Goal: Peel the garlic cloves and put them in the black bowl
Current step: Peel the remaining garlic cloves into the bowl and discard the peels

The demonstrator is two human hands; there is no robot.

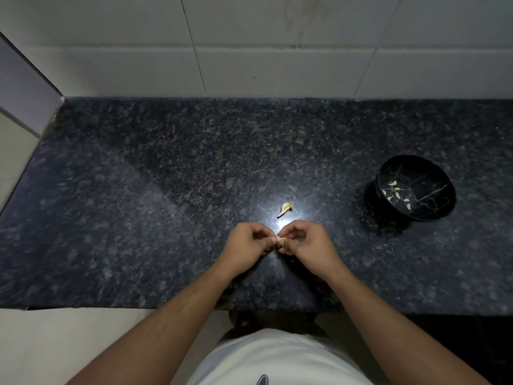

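Garlic clove (281, 241) pinched between left hand (244, 245) and right hand (302, 243), low over speckled dark granite counter (138, 204); second clove (286, 209) just beyond; black bowl (433, 209) far right, holding peeled cloves (395, 194); pale tiled wall (249, 45) behind.

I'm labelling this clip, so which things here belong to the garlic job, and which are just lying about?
Job: small pale garlic clove pinched by left hand and right hand; black gold-veined bowl holding peeled cloves.
Lying about: yellowish garlic piece on the dark speckled granite counter.
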